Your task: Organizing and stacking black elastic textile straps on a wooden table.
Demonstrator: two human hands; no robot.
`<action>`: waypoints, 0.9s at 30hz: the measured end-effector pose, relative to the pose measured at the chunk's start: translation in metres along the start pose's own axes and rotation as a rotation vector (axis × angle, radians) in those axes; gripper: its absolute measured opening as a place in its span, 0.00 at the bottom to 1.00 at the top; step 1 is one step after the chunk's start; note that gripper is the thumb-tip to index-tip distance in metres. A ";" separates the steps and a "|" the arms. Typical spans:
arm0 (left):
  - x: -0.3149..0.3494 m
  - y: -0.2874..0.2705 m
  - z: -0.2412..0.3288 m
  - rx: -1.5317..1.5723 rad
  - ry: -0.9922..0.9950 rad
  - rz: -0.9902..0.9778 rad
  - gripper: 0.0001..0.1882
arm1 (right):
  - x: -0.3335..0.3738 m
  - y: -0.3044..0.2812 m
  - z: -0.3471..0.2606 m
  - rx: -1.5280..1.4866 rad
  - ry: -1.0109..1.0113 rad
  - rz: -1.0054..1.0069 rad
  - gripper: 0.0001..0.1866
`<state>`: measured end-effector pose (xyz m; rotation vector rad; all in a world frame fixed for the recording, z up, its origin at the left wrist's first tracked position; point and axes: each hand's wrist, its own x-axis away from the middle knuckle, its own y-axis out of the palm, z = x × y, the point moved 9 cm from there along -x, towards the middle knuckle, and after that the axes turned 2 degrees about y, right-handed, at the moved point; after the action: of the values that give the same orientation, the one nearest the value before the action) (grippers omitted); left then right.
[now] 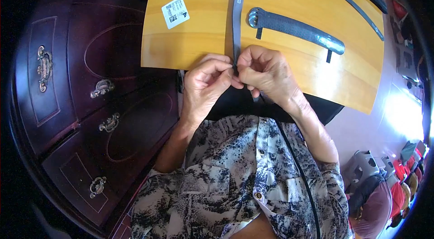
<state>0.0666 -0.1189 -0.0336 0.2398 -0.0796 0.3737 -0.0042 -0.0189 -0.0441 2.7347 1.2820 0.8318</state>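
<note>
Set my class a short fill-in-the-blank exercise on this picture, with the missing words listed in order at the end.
1. The left hand and the right hand meet at the ____ (upper or lower, as pictured) part of the long grey strap.
2. The label sticker on the wood-grain tabletop has a ____ background.
3. The number of small black tabs jutting from the wide dark textured strap is ____.
4. The dark cabinet stands on the person's ____ side.

Missing words: lower; white; two; left.
</note>
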 end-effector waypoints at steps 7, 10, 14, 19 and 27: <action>0.001 0.007 0.033 -0.224 0.171 -0.012 0.02 | 0.007 0.003 -0.029 0.296 -0.221 0.009 0.16; 0.001 0.006 0.033 -0.208 0.193 0.023 0.03 | 0.008 0.007 -0.031 0.517 -0.197 0.048 0.18; 0.001 0.000 0.036 -0.196 0.304 0.056 0.07 | 0.019 0.022 -0.052 0.736 -0.553 0.073 0.12; 0.001 -0.002 0.032 0.072 0.218 0.093 0.05 | 0.012 0.021 -0.049 0.368 -0.418 -0.082 0.13; -0.010 0.003 0.035 0.231 0.080 0.046 0.04 | 0.009 0.022 -0.051 0.094 -0.476 -0.116 0.13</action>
<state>0.0552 -0.1279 0.0000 0.4516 0.0371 0.4383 -0.0074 -0.0378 0.0084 2.6552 1.3732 0.0976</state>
